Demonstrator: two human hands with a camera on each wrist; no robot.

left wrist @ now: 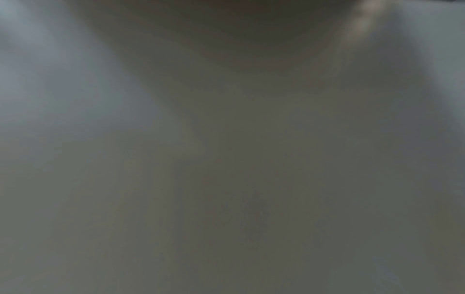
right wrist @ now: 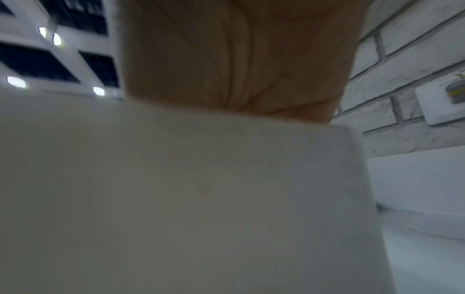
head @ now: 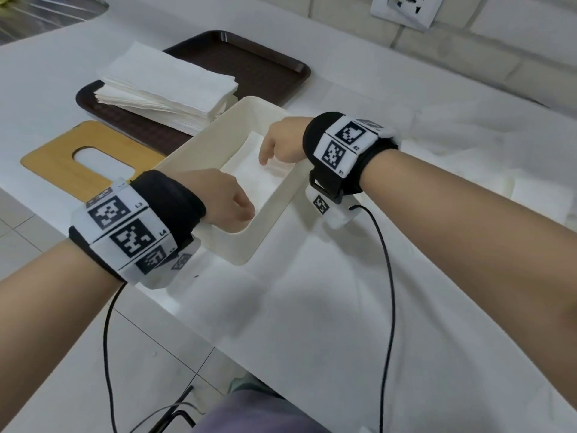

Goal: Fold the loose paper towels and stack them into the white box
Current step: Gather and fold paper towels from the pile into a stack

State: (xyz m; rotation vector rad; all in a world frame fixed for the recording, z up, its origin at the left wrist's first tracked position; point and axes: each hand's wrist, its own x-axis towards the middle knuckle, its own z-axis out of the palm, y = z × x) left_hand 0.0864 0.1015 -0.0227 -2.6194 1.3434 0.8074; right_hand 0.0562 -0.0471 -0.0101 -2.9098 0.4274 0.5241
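Note:
The white box (head: 203,145) stands open in the middle of the table, with a folded paper towel (head: 249,179) lying flat inside. My left hand (head: 240,210) reaches over the box's near end, its fingertips hidden below the rim. My right hand (head: 268,151) comes in over the right wall, one finger pointing straight down onto the towel. In the right wrist view only the palm (right wrist: 239,59) shows above the box's outer wall (right wrist: 176,199). The left wrist view is a dark grey blur. A tall stack of paper towels (head: 165,85) sits behind the box.
The stack rests on a dark brown tray (head: 265,64) at the back. A wooden lid (head: 50,154) with a slot lies left of the box. Loose white towels (head: 468,145) spread across the table's right side. The table edge runs diagonally at lower left.

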